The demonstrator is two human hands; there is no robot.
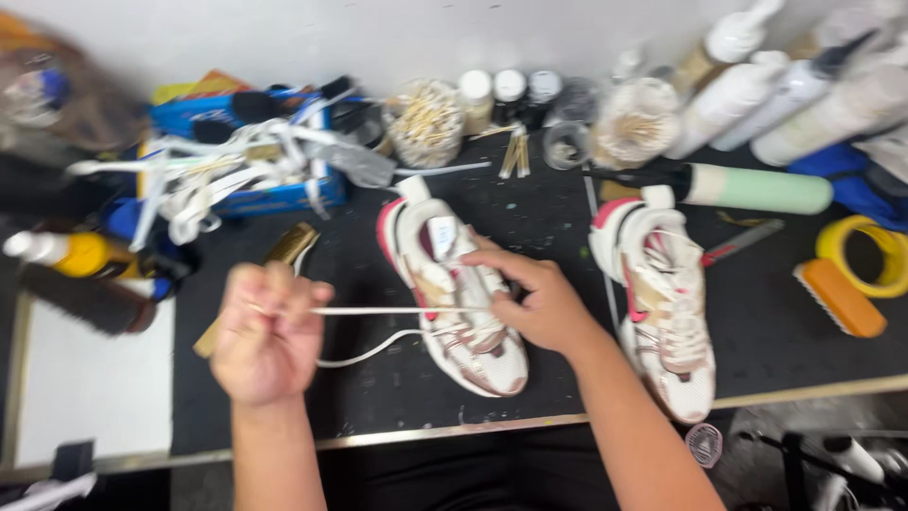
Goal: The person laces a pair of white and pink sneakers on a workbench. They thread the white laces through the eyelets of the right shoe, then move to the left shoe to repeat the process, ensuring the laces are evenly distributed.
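Observation:
Two white, beige and pink sneakers lie on a black work mat (549, 218). My left hand (268, 331) is closed on a white shoelace (397, 309) and holds it stretched taut to the left of the left sneaker (454, 298). My right hand (530, 298) rests on that sneaker's lacing area, fingers pinching where the lace enters. A loose stretch of the lace curves down over the mat below it. The right sneaker (662, 303), laced, lies untouched to the right.
A blue box with a heap of white laces (236, 170) stands at the back left, jars of sticks (427, 123) and bottles (747, 95) along the back. An orange brush (840, 298), a yellow tape roll (865, 254) and a green-handled tool (747, 187) lie to the right.

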